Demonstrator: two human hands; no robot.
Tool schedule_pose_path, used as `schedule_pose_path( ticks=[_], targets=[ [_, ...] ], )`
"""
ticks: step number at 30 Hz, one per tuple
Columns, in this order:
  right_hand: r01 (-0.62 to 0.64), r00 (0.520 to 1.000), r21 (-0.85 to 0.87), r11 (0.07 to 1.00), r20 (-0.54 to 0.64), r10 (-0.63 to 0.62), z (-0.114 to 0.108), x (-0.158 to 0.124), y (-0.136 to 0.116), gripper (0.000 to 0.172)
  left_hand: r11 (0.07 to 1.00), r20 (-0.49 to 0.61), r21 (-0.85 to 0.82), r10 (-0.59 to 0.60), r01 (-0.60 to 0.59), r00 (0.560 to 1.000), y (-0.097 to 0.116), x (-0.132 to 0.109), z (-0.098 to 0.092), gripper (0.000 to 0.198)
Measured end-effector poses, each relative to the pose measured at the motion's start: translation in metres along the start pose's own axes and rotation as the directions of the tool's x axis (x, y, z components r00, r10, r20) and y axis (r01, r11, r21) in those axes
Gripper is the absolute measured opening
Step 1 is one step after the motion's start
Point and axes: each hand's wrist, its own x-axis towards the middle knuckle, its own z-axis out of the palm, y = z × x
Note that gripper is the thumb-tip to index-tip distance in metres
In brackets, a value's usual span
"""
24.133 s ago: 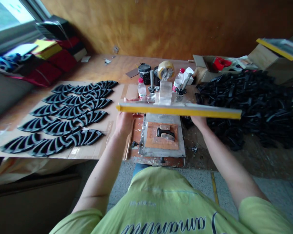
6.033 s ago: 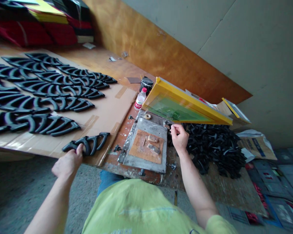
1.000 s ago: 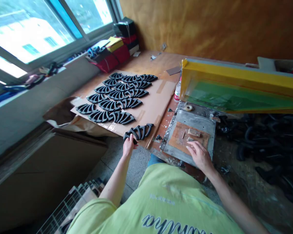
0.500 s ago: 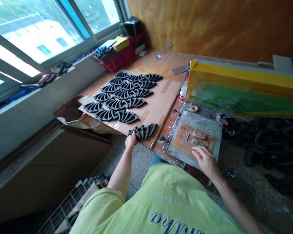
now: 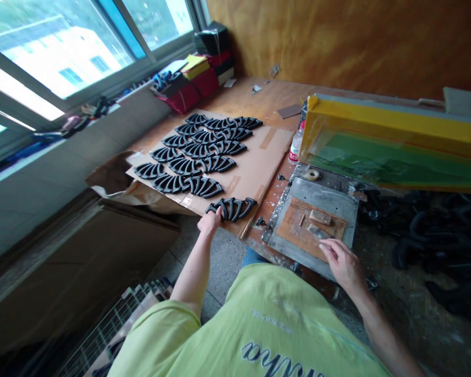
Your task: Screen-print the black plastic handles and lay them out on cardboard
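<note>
My left hand (image 5: pixel 210 222) grips the left end of a black ribbed arched piece (image 5: pixel 232 209) at the front edge of a cardboard sheet (image 5: pixel 259 173). Rows of similar black pieces (image 5: pixel 192 167) lie on that sheet. My right hand (image 5: pixel 341 267) rests at the near edge of a metal plate (image 5: pixel 317 209), holding nothing. An orange pad (image 5: pixel 310 225) on the plate carries a small black-and-metal jig (image 5: pixel 317 225) and lies just beyond my fingertips. A yellow-framed green printing screen (image 5: pixel 392 141) stands hinged up above the plate.
A heap of black pieces (image 5: pixel 427 235) lies right of the plate. A plastic bottle (image 5: pixel 295 147) and small tape roll (image 5: pixel 312 174) stand near the screen. Brown paper (image 5: pixel 113 180) hangs from the table's left edge, below the window. A wire rack (image 5: pixel 113 327) stands low on the floor.
My right hand has slid off the orange pad toward the plate's near right edge. My left hand has shifted slightly along the black piece, which stays at the cardboard's front edge.
</note>
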Motion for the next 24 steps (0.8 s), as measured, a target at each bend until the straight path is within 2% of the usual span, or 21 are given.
schedule_pose_path(
  ticks=[1,3,6,7,10,14,18,24],
  targets=[
    [-0.003,1.0,-0.003,1.0,-0.006,0.003,-0.002,-0.001,0.001,0.034,1.0,-0.059,0.009,0.014,-0.014,0.998,0.002,-0.011,0.004,0.071],
    [-0.012,1.0,-0.004,1.0,-0.019,0.012,-0.004,-0.003,0.003,0.035,0.987,-0.193,0.026,0.159,-0.157,0.968,0.007,-0.035,0.016,0.065],
    [-0.022,0.999,0.005,1.0,-0.023,0.023,-0.006,-0.005,0.004,0.037,0.905,-0.306,0.081,0.421,-0.417,0.854,0.019,-0.063,0.038,0.06],
    [-0.025,0.999,0.007,1.0,-0.021,0.025,-0.006,-0.006,0.004,0.037,0.894,-0.303,0.089,0.445,-0.44,0.843,0.024,-0.068,0.044,0.062],
    [-0.02,1.0,0.007,1.0,-0.017,0.02,-0.007,-0.005,0.003,0.037,0.916,-0.265,0.085,0.4,-0.391,0.878,0.037,-0.07,0.052,0.069],
    [-0.006,0.999,0.013,1.0,-0.033,0.007,-0.007,-0.004,0.005,0.037,0.934,-0.239,0.079,0.357,-0.348,0.903,0.048,-0.06,0.046,0.061],
    [-0.011,0.997,0.027,1.0,-0.079,0.013,-0.006,-0.002,0.017,0.037,0.929,-0.238,0.074,0.371,-0.364,0.898,0.047,-0.055,0.04,0.053],
    [-0.053,0.989,0.026,0.998,-0.137,0.056,-0.014,0.007,0.041,0.035,0.892,-0.221,0.076,0.452,-0.446,0.864,0.043,-0.064,0.037,0.047]
  ],
)
